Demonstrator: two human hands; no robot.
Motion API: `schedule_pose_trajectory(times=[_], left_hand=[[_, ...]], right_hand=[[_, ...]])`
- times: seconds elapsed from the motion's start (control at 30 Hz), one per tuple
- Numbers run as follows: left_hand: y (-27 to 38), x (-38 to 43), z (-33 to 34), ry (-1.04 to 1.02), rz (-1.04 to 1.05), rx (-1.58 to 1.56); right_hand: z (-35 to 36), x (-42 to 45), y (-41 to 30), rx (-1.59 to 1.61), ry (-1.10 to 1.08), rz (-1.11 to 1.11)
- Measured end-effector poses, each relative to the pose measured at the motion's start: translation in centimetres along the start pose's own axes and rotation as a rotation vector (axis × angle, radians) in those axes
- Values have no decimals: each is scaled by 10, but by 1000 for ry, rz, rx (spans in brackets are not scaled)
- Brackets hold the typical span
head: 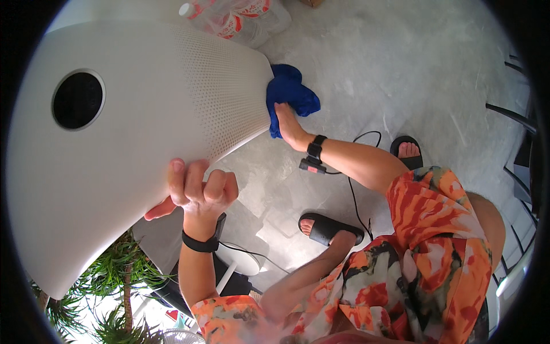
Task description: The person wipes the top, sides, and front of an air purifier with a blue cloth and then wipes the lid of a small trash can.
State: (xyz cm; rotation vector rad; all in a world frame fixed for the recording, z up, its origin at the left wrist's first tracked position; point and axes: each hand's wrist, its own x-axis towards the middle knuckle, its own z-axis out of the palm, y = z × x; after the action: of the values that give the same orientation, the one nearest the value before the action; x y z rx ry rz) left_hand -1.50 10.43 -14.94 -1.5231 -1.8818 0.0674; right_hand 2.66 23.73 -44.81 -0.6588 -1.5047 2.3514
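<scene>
A tall white appliance, probably an air purifier (pixel 129 142), fills the left side of the view. It has a round black display (pixel 78 100) and a band of small perforations (pixel 227 86) near its lower end. My left hand (pixel 200 185) grips its near side edge, fingers curled on the front face and thumb against the side. In my right hand (pixel 292 127) is a dark blue cloth (pixel 288 88), bunched against the appliance's bottom edge by the floor. The fingers of that hand are partly hidden by the cloth.
Wrapped plastic bottles (pixel 245 19) stand beyond the appliance. Green spiky-leaved plants (pixel 124 266) and a round white stand base (pixel 240 258) are at lower left. A black cable (pixel 352 193) hangs from my right wrist device. Dark furniture legs (pixel 511 116) line the right rim above the grey floor (pixel 386 64).
</scene>
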Motion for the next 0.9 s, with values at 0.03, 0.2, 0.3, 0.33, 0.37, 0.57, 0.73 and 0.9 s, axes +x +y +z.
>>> schedule_pose_trajectory(times=[0.03,0.2,0.3,0.33,0.37,0.57,0.73,0.9], left_hand=[[0,2,2,1,1,0],[1,8,6,28,6,-92],[2,13,6,80,3,-163],[-1,12,4,108,-3,-221],[-1,11,1,105,-4,-218],[3,9,-6,30,14,-92],[2,19,0,42,46,-115],[3,14,-1,6,-4,-66]], right_hand=[[2,-11,-22,-2,3,-3],[21,-51,-106,94,-273,-297],[21,-65,-151,-45,-387,-578],[22,-65,-159,-65,-406,-656],[24,-65,-167,-83,-423,-734],[15,-18,-85,-475,-148,-705],[-48,25,66,-554,159,-150],[-31,36,44,-269,82,92]])
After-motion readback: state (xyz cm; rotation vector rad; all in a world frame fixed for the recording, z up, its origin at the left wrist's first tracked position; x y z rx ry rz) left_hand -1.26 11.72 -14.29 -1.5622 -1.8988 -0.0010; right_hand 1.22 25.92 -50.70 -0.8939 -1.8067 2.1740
